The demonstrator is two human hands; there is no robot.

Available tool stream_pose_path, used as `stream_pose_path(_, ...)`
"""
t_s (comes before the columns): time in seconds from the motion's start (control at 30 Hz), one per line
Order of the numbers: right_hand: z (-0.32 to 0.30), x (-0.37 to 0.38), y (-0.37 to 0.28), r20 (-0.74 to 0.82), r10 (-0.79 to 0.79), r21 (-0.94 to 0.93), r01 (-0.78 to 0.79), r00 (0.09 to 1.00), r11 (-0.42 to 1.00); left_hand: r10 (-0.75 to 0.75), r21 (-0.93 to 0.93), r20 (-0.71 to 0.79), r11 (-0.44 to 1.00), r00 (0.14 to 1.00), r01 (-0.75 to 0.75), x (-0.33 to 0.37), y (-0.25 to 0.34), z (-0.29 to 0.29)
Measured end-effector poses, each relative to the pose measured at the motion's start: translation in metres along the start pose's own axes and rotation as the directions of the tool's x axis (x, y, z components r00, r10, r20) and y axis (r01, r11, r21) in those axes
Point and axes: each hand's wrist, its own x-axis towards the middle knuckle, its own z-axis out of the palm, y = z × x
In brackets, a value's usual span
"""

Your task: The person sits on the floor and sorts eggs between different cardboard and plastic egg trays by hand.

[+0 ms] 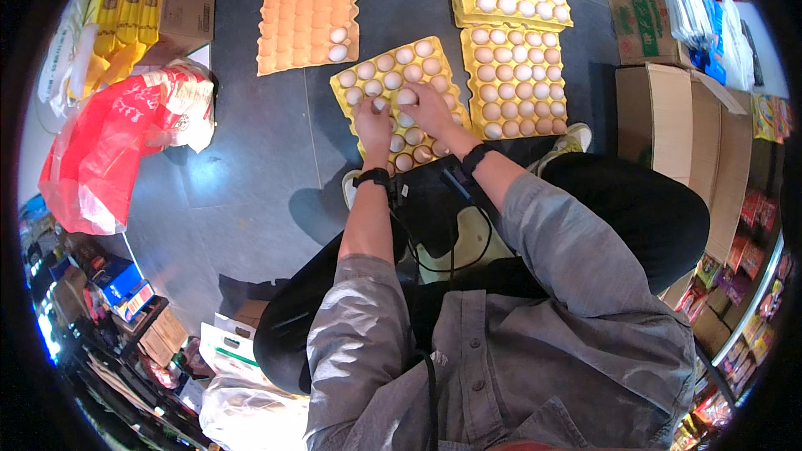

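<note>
A yellow egg tray [343, 123] with several pale eggs lies tilted on the floor in front of me. Over its middle, my right hand [433, 112] has its thumb and fingers closed round a whitish egg [407, 96]. Just to the left, my left hand [373, 124] is closed, its fingertips around another egg [380, 103], partly hidden by them. My wrists and hands cover some of the tray's cells. Farther off to the left lies an orange egg tray [305, 21], bare but for two eggs [337, 43] at its near right corner.
To the right stand a filled yellow egg tray [479, 121] and, beyond it, a stack of filled trays [460, 10]. A red plastic bag [96, 146] and a cardboard box [188, 0] are at left. Open cartons [660, 121] line the right side, near snack shelves [752, 317].
</note>
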Motion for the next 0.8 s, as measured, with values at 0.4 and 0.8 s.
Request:
stream_pose_path(0.4, 0.009, 0.018, -0.004, 0.095, -0.069, -0.349, 0.098, 0.993, 0.932, 0.068, 0.119, -0.099, 0.991, 0.993, -0.056, -0.01, 0.003, 0.017)
stream_pose_path(0.8, 0.039, 0.019, 0.035, 0.143, 0.115, -0.24, -0.078, 0.983, 0.968, -0.163, -0.039, -0.139, 0.986, 0.977, 0.159, -0.01, 0.013, 0.023)
